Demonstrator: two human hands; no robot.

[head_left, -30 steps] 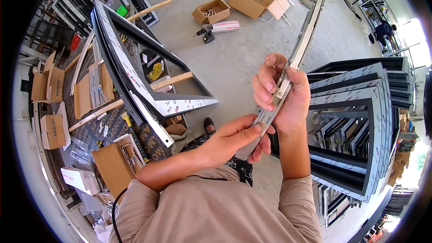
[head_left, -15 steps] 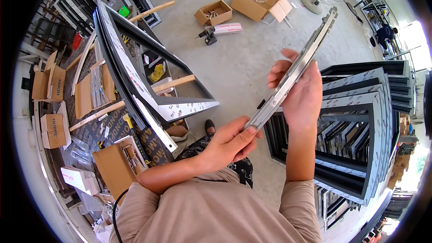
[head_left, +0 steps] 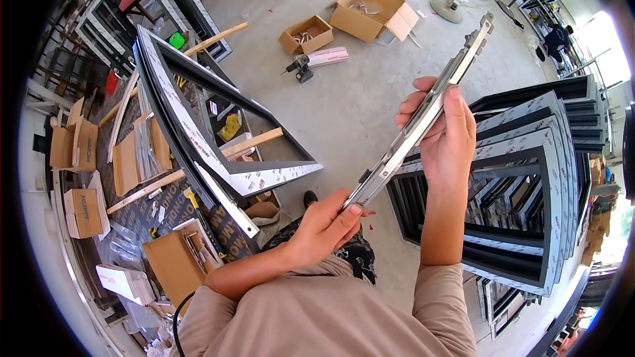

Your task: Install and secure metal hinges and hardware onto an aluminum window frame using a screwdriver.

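Note:
A long silvery window friction stay [head_left: 405, 145] slants across the middle, its far end up to the right. Its near end is pinched between the thumb and fingers of my left hand [head_left: 324, 225]. My right hand [head_left: 444, 133] grips it beyond the middle, thumb on one side and fingertips on the other. The stay looks folded, with small brackets and links along its far part. Left of my hands stands a dark window frame [head_left: 271, 182] with white printed protective film; its corner points toward me.
On the right stand several stacked dark frames [head_left: 548, 211]. A cordless drill [head_left: 301, 69] lies on the floor beside a white box [head_left: 329, 56] and open cartons [head_left: 370, 13]. A workbench on the left carries wooden strips [head_left: 145, 192], a hammer [head_left: 198, 205] and a carton [head_left: 175, 258].
My right hand's fingers have closed around the stay, where they were looser before. The stay's near end and my left hand have shifted slightly left and toward me.

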